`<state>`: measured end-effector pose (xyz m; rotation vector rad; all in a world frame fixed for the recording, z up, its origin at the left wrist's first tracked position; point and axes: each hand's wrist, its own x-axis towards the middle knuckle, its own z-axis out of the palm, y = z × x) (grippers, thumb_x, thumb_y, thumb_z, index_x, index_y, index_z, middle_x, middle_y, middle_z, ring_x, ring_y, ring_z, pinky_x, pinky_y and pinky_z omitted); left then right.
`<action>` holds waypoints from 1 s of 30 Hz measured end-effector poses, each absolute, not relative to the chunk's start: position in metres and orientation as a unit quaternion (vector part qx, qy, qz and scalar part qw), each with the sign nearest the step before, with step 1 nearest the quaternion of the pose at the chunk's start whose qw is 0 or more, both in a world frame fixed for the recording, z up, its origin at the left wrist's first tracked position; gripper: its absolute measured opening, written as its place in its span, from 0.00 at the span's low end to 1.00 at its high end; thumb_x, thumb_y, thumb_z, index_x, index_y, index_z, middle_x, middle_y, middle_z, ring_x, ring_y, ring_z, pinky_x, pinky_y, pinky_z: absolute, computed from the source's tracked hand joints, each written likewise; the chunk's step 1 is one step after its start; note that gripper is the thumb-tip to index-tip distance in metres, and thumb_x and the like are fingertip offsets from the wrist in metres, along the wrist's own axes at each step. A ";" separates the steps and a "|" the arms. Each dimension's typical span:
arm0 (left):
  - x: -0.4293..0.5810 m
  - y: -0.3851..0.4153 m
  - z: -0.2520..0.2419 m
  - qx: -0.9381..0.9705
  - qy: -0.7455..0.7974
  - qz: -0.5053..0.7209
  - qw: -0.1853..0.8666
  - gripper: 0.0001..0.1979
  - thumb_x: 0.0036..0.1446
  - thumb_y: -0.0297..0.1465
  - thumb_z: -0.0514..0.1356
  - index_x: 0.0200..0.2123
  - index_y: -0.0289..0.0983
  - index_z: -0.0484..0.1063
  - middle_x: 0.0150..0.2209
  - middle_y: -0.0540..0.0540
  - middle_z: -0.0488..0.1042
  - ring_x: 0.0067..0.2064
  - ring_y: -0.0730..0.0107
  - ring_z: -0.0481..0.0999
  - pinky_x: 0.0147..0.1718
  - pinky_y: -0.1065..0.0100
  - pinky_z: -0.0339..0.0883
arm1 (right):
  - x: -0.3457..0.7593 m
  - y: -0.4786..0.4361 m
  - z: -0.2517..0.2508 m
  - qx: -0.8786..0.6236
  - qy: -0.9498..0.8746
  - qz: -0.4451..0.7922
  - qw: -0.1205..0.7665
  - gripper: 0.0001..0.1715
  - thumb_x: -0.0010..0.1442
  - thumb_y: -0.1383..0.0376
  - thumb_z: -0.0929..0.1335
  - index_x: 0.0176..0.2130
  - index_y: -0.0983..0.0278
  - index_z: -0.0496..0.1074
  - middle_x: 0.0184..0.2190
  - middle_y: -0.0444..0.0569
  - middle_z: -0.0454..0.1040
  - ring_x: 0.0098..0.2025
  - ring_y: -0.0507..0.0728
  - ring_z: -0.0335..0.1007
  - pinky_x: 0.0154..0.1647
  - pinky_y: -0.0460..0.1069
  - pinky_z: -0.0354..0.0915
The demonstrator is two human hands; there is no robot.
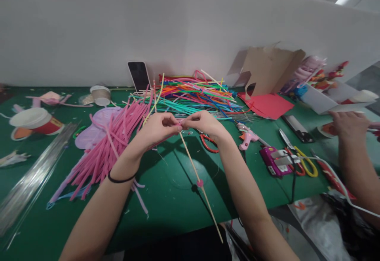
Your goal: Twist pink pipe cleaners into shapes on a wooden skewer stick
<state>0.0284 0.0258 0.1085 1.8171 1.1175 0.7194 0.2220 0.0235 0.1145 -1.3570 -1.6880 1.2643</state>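
Observation:
My left hand (162, 128) and my right hand (204, 124) meet over the table, thumbs and fingers pinched close together. Between the fingertips shows a small bit of pink pipe cleaner (179, 123), mostly hidden by the fingers. From there a thin wooden stick (190, 156) slants down toward the table's front edge, its upper end at my fingertips. Partway down the stick sits a small pink ball-like piece (200, 183). Left of my left hand lies a bundle of pink pipe cleaners (109, 146). Red-handled scissors (209, 144) lie just under my right hand.
Multicoloured pipe cleaners (196, 95) are heaped behind my hands, beside a leaning phone (139, 76). Rightward are a pink glue gun (248, 136), a purple power strip (274, 162) with cables and yellow-handled scissors (307, 162). Another person's hand (352, 128) is at far right. Clear-wrapped wires (32, 178) lie left.

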 end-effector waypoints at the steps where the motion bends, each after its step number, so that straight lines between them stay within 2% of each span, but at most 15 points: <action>1: 0.029 0.026 0.109 0.728 0.447 0.286 0.435 0.13 0.50 0.40 0.64 0.29 0.35 0.72 0.28 0.46 0.77 0.32 0.64 0.77 0.29 0.68 0.67 | 0.222 0.024 0.114 -0.520 -0.636 0.481 0.308 0.10 0.50 0.62 0.70 0.30 0.65 0.79 0.26 0.46 0.78 0.34 0.55 0.73 0.36 0.47 0.64; 8: 0.033 0.028 0.107 0.714 0.443 0.271 0.470 0.15 0.45 0.41 0.67 0.29 0.35 0.73 0.28 0.46 0.77 0.32 0.64 0.77 0.31 0.66 0.69 | 0.227 0.029 0.111 -0.493 -0.644 0.510 0.288 0.09 0.50 0.62 0.69 0.28 0.65 0.78 0.25 0.45 0.77 0.31 0.53 0.71 0.35 0.46 0.63; 16: 0.034 0.028 0.103 0.678 0.453 0.262 0.517 0.20 0.43 0.41 0.69 0.35 0.36 0.71 0.27 0.47 0.78 0.33 0.62 0.79 0.33 0.63 0.71 | 0.233 0.031 0.106 -0.460 -0.681 0.495 0.280 0.09 0.49 0.62 0.70 0.30 0.66 0.76 0.27 0.43 0.75 0.31 0.50 0.67 0.34 0.46 0.60; 30: 0.029 0.033 0.104 0.699 0.419 0.245 0.525 0.17 0.44 0.39 0.68 0.35 0.36 0.73 0.32 0.45 0.78 0.37 0.61 0.79 0.36 0.63 0.72 | 0.235 0.033 0.102 -0.433 -0.694 0.504 0.278 0.08 0.51 0.62 0.69 0.30 0.65 0.73 0.27 0.42 0.72 0.30 0.50 0.66 0.34 0.46 0.61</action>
